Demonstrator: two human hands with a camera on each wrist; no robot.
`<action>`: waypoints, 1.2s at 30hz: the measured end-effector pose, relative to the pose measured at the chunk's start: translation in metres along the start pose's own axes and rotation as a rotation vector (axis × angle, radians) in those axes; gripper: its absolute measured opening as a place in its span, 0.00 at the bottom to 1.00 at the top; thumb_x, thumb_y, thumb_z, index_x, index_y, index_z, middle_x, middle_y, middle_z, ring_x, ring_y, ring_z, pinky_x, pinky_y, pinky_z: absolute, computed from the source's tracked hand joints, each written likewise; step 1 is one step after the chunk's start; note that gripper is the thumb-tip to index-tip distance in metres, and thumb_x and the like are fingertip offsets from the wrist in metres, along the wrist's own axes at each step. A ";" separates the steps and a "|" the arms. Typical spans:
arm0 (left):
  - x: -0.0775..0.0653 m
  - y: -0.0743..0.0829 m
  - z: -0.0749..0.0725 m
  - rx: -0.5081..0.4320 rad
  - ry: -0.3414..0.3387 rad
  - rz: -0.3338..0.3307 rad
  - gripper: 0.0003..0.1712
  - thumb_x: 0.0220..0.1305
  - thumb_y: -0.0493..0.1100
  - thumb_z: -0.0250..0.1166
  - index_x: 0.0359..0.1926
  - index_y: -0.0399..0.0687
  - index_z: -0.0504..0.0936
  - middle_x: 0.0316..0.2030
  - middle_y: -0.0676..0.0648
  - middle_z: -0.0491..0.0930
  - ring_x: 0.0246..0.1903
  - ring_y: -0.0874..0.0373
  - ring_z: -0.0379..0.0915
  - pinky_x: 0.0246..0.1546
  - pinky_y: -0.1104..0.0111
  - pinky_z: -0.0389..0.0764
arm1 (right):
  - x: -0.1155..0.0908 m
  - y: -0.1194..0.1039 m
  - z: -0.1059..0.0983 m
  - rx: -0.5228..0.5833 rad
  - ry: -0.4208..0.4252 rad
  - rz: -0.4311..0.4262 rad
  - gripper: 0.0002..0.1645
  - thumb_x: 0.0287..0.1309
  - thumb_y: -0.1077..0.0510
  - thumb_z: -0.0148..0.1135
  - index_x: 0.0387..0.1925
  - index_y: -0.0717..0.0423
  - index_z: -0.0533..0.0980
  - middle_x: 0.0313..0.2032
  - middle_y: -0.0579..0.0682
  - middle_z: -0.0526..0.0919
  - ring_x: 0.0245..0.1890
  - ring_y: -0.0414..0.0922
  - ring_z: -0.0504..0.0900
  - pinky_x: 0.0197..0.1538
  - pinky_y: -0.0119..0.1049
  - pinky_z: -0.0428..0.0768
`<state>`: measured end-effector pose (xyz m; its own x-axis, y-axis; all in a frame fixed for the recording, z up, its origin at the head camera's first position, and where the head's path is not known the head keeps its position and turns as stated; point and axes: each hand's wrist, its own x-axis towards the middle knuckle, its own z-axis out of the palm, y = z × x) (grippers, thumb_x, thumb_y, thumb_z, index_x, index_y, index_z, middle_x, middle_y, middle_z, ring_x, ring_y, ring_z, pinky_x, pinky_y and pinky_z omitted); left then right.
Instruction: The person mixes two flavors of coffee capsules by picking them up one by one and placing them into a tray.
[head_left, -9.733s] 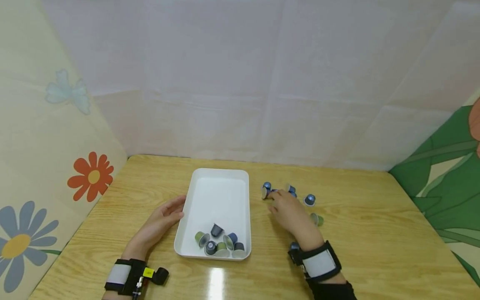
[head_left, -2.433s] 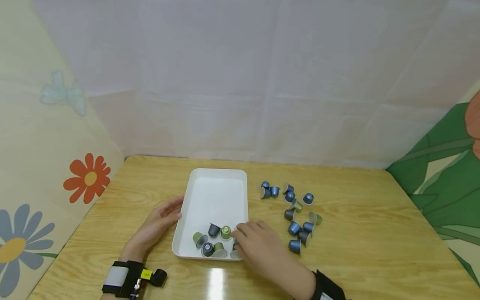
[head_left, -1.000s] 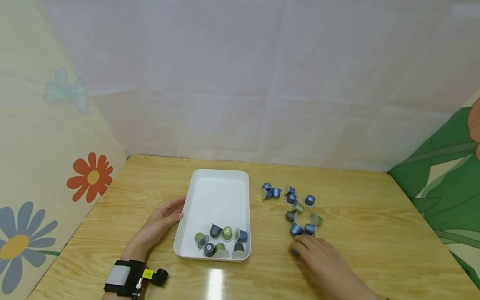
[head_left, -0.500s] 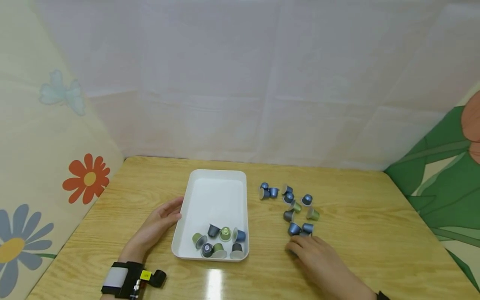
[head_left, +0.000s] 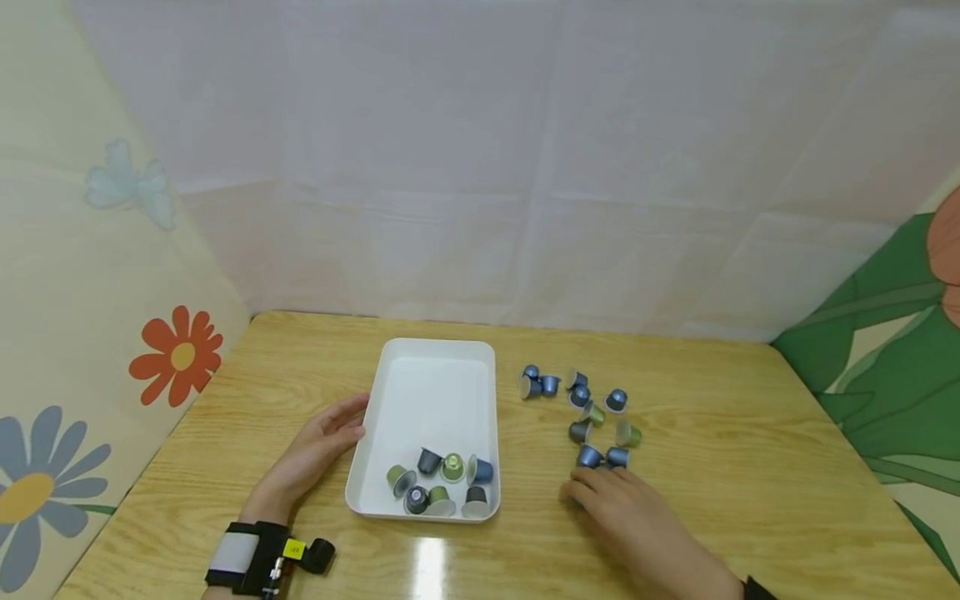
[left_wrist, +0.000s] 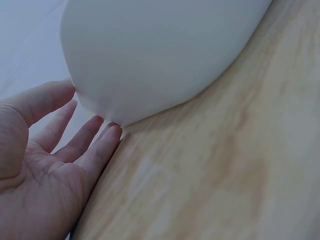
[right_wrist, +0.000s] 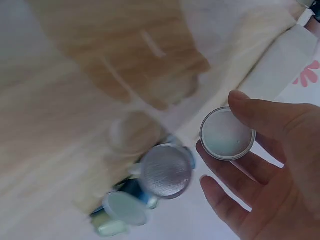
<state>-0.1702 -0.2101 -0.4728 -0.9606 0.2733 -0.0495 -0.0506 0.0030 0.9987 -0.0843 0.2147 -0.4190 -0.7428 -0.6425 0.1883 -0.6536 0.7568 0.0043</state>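
Note:
My right hand (head_left: 622, 508) is at the near end of the loose coffee capsules. In the right wrist view it pinches a coffee capsule (right_wrist: 227, 134) between thumb and fingers, its silver lid towards the camera and its cup colour hidden. Just beyond lie two blue capsules (head_left: 589, 456). At the left long side of a white tray (head_left: 435, 392), my left hand (head_left: 318, 446) touches the outer wall with loosely spread fingers, thumb higher than the rest. Green capsules (head_left: 452, 467), dark capsules (head_left: 429, 461) and a blue capsule (head_left: 481, 472) sit together at the tray's near end.
Farther back on the wooden table (head_left: 720, 417) are several more blue capsules (head_left: 550, 384), a dark capsule (head_left: 579, 431) and a green capsule (head_left: 628, 433). A pale cloth (head_left: 525, 167) hangs behind the table, with patterned cloths at both sides.
My right hand has gone from the far blue capsules to the tray, then back to the near capsules, where it takes hold of one. The tray's group now includes an upright green capsule. My left hand stays.

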 end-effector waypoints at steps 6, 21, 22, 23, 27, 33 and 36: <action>0.000 0.000 0.000 -0.017 0.008 -0.015 0.37 0.69 0.39 0.63 0.73 0.36 0.59 0.73 0.39 0.58 0.71 0.46 0.55 0.58 0.76 0.70 | 0.019 -0.013 -0.008 0.021 -0.062 0.014 0.17 0.58 0.60 0.70 0.50 0.51 0.81 0.51 0.50 0.82 0.50 0.47 0.81 0.54 0.48 0.80; 0.001 0.000 0.001 -0.001 0.005 -0.023 0.38 0.68 0.42 0.64 0.74 0.38 0.59 0.73 0.40 0.59 0.71 0.46 0.56 0.58 0.76 0.70 | 0.065 -0.038 -0.009 0.026 0.176 -0.090 0.22 0.51 0.58 0.77 0.49 0.50 0.81 0.48 0.49 0.83 0.48 0.46 0.81 0.50 0.44 0.81; 0.001 0.000 0.001 0.001 0.004 -0.024 0.38 0.68 0.42 0.64 0.74 0.38 0.59 0.73 0.40 0.58 0.71 0.46 0.56 0.58 0.76 0.70 | 0.067 -0.039 -0.010 0.027 0.184 -0.087 0.22 0.51 0.57 0.76 0.49 0.50 0.81 0.48 0.49 0.83 0.48 0.46 0.81 0.50 0.43 0.81; 0.001 0.000 0.001 0.003 0.004 -0.026 0.38 0.68 0.42 0.64 0.74 0.39 0.59 0.73 0.40 0.58 0.71 0.46 0.56 0.58 0.76 0.70 | 0.069 -0.039 -0.011 0.032 0.187 -0.082 0.21 0.52 0.57 0.76 0.49 0.51 0.81 0.48 0.49 0.83 0.48 0.46 0.81 0.51 0.44 0.81; 0.000 0.001 0.000 0.007 0.004 -0.030 0.38 0.69 0.42 0.64 0.74 0.39 0.59 0.73 0.40 0.58 0.71 0.46 0.55 0.58 0.76 0.70 | 0.074 -0.041 -0.013 0.055 0.200 -0.059 0.21 0.54 0.57 0.75 0.50 0.51 0.81 0.49 0.49 0.83 0.48 0.46 0.81 0.50 0.44 0.81; 0.000 0.001 0.000 0.012 0.006 -0.031 0.38 0.69 0.42 0.64 0.74 0.39 0.59 0.73 0.40 0.59 0.71 0.46 0.56 0.57 0.77 0.70 | 0.084 -0.043 -0.014 0.083 0.203 -0.042 0.21 0.57 0.56 0.73 0.52 0.52 0.80 0.51 0.50 0.82 0.50 0.48 0.81 0.54 0.46 0.80; 0.000 0.001 0.000 0.000 0.009 -0.031 0.38 0.69 0.41 0.64 0.74 0.38 0.59 0.73 0.39 0.59 0.71 0.46 0.56 0.57 0.76 0.70 | 0.093 -0.044 -0.012 0.080 0.215 -0.049 0.20 0.57 0.55 0.73 0.51 0.52 0.80 0.50 0.51 0.81 0.50 0.48 0.81 0.53 0.44 0.80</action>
<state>-0.1699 -0.2104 -0.4713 -0.9610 0.2645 -0.0809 -0.0808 0.0111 0.9967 -0.1233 0.1232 -0.3896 -0.6677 -0.6312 0.3947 -0.7036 0.7083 -0.0576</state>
